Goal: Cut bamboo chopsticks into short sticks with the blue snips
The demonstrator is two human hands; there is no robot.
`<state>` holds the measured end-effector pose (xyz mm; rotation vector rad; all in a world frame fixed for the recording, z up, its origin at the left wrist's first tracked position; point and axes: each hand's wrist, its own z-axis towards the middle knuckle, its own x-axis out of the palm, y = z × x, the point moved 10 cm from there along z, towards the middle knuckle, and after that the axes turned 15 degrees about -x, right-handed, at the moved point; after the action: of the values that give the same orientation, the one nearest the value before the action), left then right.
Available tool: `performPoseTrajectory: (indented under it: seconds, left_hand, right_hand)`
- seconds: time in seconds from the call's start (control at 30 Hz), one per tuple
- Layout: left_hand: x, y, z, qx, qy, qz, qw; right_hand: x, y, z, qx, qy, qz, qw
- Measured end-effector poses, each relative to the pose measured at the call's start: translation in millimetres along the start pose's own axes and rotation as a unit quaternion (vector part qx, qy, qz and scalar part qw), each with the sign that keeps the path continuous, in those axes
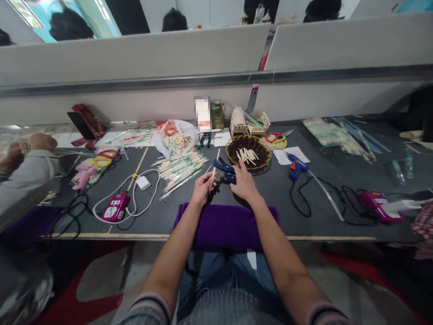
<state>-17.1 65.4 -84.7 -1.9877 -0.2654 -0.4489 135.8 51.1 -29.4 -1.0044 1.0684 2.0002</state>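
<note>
A thin, pale wooden stick (214,172) is pinched in the fingers of the left hand (203,187), above the dark grey desk (172,215). Just beside it, the right hand (242,183) grips a dark blue hand tool (223,167). Beyond, a round brown basket with a yellow rim (261,151) holds short pale sticks (248,156); plastic-wrapped stick bundles (184,171) lie to its left, a folded purple cloth (226,225) at the near edge

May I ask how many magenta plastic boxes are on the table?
2: one magenta box by the looped white cable at left, another at right; more may be hidden.
</note>
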Motion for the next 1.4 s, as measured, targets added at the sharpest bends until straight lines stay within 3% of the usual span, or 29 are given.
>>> performPoseTrajectory:
  seconds: [0.23,0.57,0.7,0.87,1.03,1.17,1.4]
  left_hand:
    - [0.6,6.9,-8.0,-0.013,0.004,-0.015,1.000]
    - [1.4,25.4,-43.3,0.005,0.043,-0.012,0.999]
    - [-0.3,28.4,-45.9,0.006,0.034,-0.022,0.999]
    - [2.5,-4.9,-39.9,0.053,0.012,-0.047,0.997]
    - [15.7,-47.7,-24.3,0.112,0.049,-0.045,0.992]
    - [14.1,-46.6,-14.3,0.089,0.061,-0.007,0.994]
    - [11.4,-34.2,-20.4,0.051,0.062,0.012,0.997]
  right_hand:
    - [1.4,3.4,-6.8,-0.008,-0.011,0.040,0.999]
    - [-3.2,64.8,-57.0,-0.074,0.001,0.049,0.996]
    - [-19.9,73.5,-59.0,-0.095,-0.009,0.053,0.994]
    - [-47.7,74.1,-29.1,-0.137,-0.069,0.074,0.985]
    - [-51.9,64.8,3.3,-0.144,-0.155,0.069,0.975]
    - [-45.4,59.1,4.1,-0.134,-0.161,0.029,0.977]
    - [-47.3,51.9,-8.5,-0.127,-0.119,0.002,0.985]
